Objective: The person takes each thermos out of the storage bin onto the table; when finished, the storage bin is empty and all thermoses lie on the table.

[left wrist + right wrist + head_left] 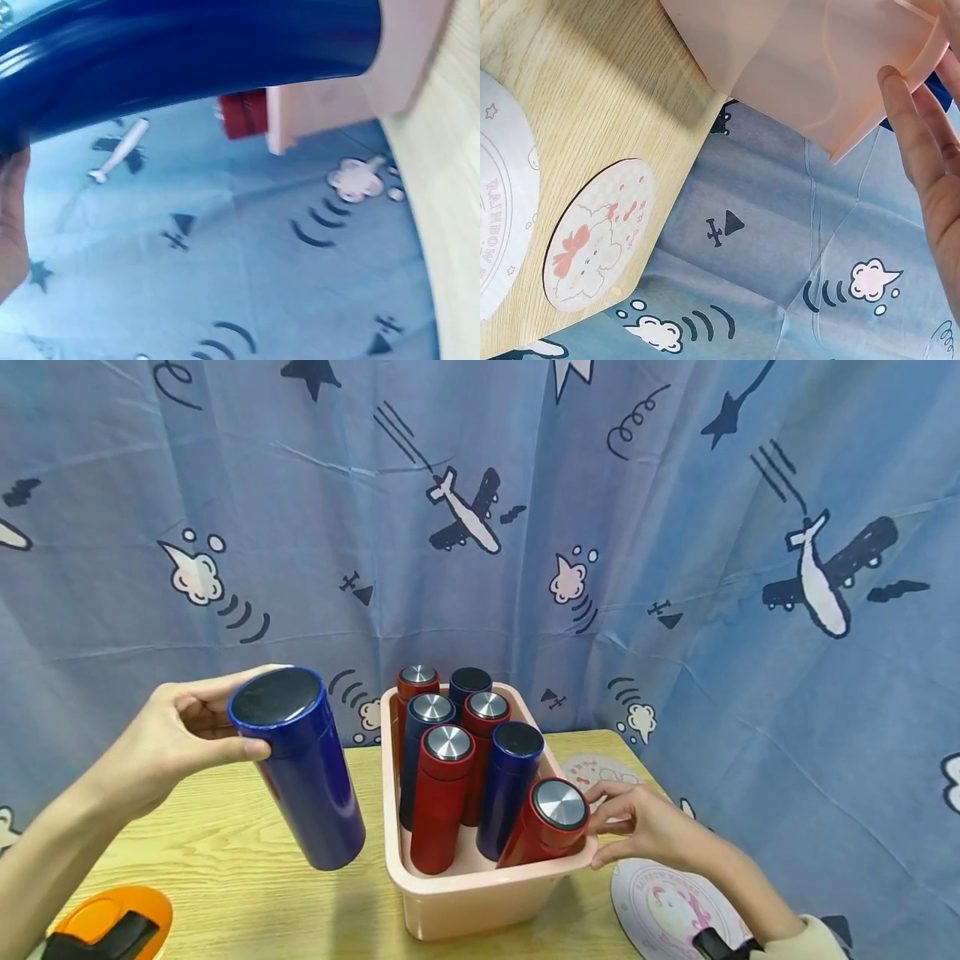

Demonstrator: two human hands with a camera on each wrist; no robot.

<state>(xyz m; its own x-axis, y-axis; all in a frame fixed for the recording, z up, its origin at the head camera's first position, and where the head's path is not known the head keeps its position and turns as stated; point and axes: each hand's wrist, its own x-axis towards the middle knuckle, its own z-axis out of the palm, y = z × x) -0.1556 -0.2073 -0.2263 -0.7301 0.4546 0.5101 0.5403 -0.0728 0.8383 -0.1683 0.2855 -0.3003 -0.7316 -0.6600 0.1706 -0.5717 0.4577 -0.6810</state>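
My left hand (168, 739) grips a blue thermos flask (311, 777) near its black lid, with the thumb on the near side. The flask hangs tilted in the air, left of a pink plastic bin (480, 902). Across the top of the left wrist view runs the same blue flask (202, 60). At the bin's right front corner, my right hand (652, 827) holds the rim between thumb and fingers. Beside those fingers a red flask (551, 827) leans inside the bin. Several more red and blue flasks stand in it, including a red one (442, 802) in front.
The bin stands on a wood-grain table (217, 827). Right of it lie two round mats, one with a unicorn (678, 902) and one with a bunny (600, 236). An orange object (112, 914) with a black band shows lower left. A blue patterned curtain (480, 602) hangs behind.
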